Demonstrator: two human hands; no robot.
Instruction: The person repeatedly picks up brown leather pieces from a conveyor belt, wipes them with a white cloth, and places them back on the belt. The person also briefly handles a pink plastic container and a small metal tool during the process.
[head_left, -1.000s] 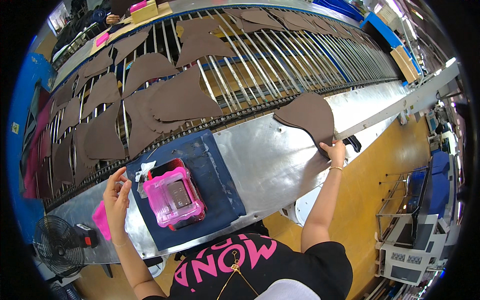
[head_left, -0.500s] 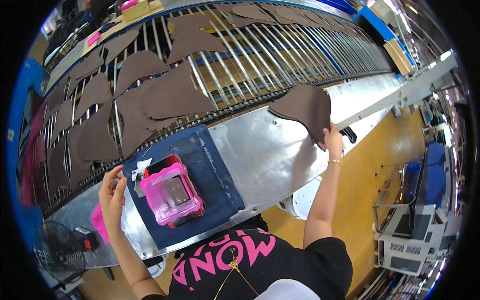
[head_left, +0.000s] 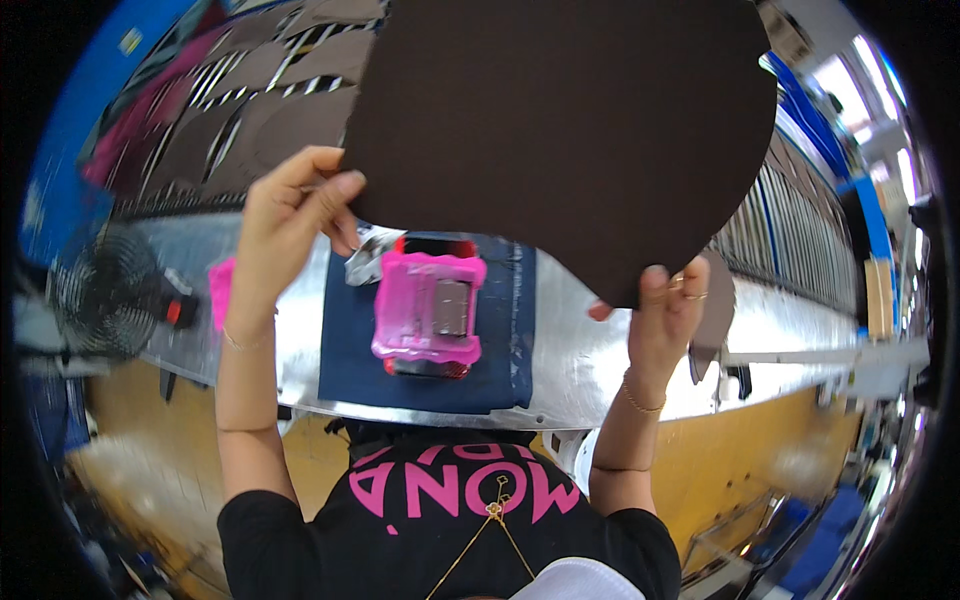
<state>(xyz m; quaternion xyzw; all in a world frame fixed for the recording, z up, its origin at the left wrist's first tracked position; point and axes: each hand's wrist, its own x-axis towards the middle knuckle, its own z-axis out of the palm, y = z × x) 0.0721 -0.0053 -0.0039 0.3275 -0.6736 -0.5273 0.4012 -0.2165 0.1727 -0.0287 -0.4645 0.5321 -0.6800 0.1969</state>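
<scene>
A large dark brown cut piece (head_left: pixel 560 130) is held up close to the camera and fills the upper middle of the view. My left hand (head_left: pixel 290 225) grips its left lower edge. My right hand (head_left: pixel 665 310) pinches its lower right edge. Below it, on a dark blue mat (head_left: pixel 345 350), sits a pink and red box-like device (head_left: pixel 428 312) on the shiny metal table (head_left: pixel 585 370).
A slatted conveyor (head_left: pixel 230 110) with several brown cut pieces runs behind the table. A black fan (head_left: pixel 105 290) stands at the left, with a pink object (head_left: pixel 220 285) beside it. The yellow floor (head_left: pixel 740 460) lies at the lower right.
My right hand lifted the brown piece off the conveyor's edge and brought it up in front of the camera. My left hand rose from the mat's edge and took hold of the piece.
</scene>
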